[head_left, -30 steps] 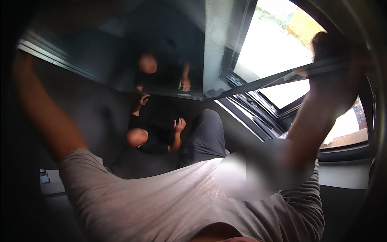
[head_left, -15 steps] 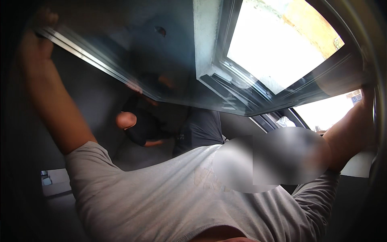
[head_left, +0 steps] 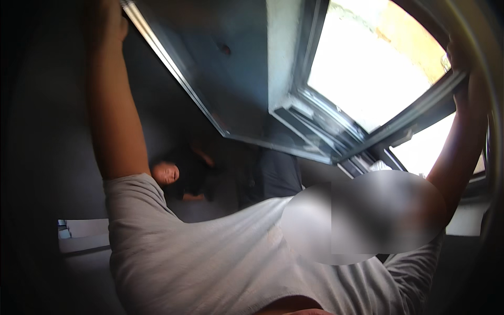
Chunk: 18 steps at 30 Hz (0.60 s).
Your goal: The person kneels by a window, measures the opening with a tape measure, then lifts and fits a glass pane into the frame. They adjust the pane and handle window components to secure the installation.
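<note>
Across the upper middle of the view, a large framed glass panel [head_left: 226, 94] slants, with a bright window [head_left: 367, 68] beyond it to the right. Below its near edge is a co-worker [head_left: 185, 172] in dark clothes (worth a warning call before any turn). The right hand [head_left: 460, 58] looks clasped round the panel's right edge; the left hand [head_left: 107, 23], dim and cut off, is at the opposite edge, grip impossible to tell. Even support from both sides would probably serve best.

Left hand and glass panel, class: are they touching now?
Cannot tell: in the head view, the left hand is dim at the upper border, near the glass panel, but neither contact nor gap shows plainly.
</note>
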{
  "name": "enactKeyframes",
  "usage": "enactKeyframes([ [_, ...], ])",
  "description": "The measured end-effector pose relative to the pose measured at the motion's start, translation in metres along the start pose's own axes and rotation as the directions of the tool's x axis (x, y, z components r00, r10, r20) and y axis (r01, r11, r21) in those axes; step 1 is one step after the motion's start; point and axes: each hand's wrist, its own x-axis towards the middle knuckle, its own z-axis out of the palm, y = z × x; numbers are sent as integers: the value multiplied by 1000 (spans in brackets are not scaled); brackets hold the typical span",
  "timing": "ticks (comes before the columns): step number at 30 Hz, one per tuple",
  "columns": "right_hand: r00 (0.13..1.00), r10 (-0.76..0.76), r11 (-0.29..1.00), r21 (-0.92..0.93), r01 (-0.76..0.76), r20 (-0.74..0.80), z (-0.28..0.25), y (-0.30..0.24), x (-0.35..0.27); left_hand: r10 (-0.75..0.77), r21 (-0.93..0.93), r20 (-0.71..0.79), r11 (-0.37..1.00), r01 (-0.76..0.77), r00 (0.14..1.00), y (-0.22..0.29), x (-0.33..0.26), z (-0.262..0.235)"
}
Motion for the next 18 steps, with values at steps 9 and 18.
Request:
enactKeyframes([
  [9,722,-461,401,-605,688,516,-45,31,-27,-275,39,44,961,274,960,32,0,13],
  [18,933,243,968,2,-252,-266,34,4,-22,-121,-364,315,901,237,941,-25,15,-35],
])
